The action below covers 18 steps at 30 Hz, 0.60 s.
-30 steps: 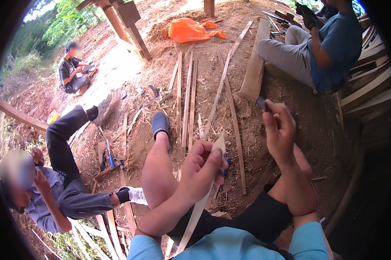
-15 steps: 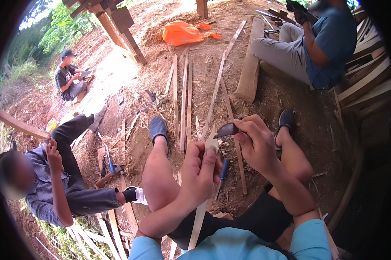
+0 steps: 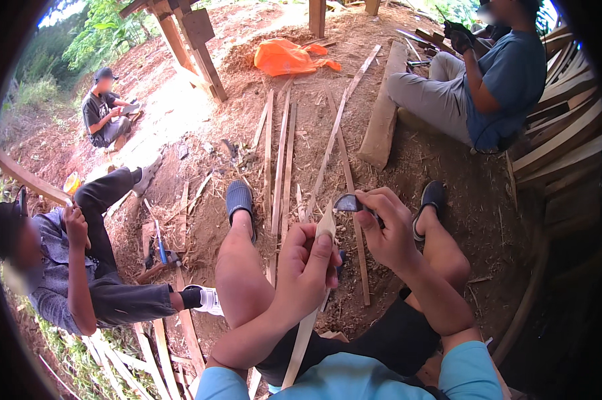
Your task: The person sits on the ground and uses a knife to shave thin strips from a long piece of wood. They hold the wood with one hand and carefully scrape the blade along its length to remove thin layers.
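My left hand (image 3: 306,263) is closed around a long pale wooden strip (image 3: 302,347), thumb on top. The strip runs down between my legs, and its narrowed, pointed tip rises above my fingers. In my right hand (image 3: 393,230) is a short, dark, curved knife (image 3: 346,203), pinched between thumb and fingers; its handle is mostly hidden in the grip. The blade lies just right of the strip's tip, very close to it; whether they touch I cannot tell. Behind my left fingers, a blue handle (image 3: 341,261) shows in part on the ground.
Long wooden strips (image 3: 279,160) lie on the dirt ahead of my feet. A thick beam (image 3: 383,113) and an orange sheet (image 3: 287,57) are farther off. A blue-handled tool (image 3: 161,250) lies near a person (image 3: 61,267) at left. Another person (image 3: 501,80) sits at far right.
The knife has turned in my right hand, its blade now more level beside the strip's tip. The blue handle behind my left hand is more covered. The whole view has shifted slightly.
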Motion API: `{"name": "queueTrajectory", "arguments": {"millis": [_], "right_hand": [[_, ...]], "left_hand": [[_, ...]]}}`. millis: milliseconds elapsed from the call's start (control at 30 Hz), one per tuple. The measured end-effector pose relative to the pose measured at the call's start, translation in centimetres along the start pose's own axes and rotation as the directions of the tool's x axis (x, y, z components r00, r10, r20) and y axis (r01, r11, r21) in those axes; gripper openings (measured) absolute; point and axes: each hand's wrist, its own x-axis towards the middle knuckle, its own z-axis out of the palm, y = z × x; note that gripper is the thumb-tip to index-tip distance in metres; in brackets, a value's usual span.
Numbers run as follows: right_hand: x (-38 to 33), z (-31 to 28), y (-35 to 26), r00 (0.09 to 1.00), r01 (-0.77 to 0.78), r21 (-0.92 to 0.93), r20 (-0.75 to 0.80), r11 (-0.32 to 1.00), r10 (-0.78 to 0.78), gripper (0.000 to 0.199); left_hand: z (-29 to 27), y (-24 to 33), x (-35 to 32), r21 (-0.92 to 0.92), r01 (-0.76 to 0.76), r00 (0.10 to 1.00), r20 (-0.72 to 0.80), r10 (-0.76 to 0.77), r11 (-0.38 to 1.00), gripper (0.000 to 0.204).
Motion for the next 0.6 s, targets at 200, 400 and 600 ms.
{"name": "queueTrajectory", "arguments": {"millis": [200, 400, 600], "right_hand": [[-0.1, -0.3, -0.7, 0.996, -0.037, 0.014, 0.086, 0.999, 0.036, 0.019], [-0.3, 0.5, -1.1, 0.987, -0.058, 0.089, 0.154, 0.994, 0.043, 0.02], [0.2, 0.4, -0.6, 0.98, -0.123, 0.104, 0.167, 0.987, 0.104, 0.021]], "left_hand": [[-1.3, 0.2, -0.1, -0.009, 0.031, 0.999, -0.015, -0.031, 0.999, 0.02], [-1.8, 1.0, 0.7, 0.008, 0.029, 0.999, -0.036, -0.028, 1.0, 0.019], [-1.3, 1.3, 0.8, 0.028, 0.074, 0.997, -0.041, -0.072, 0.997, 0.018]]}}
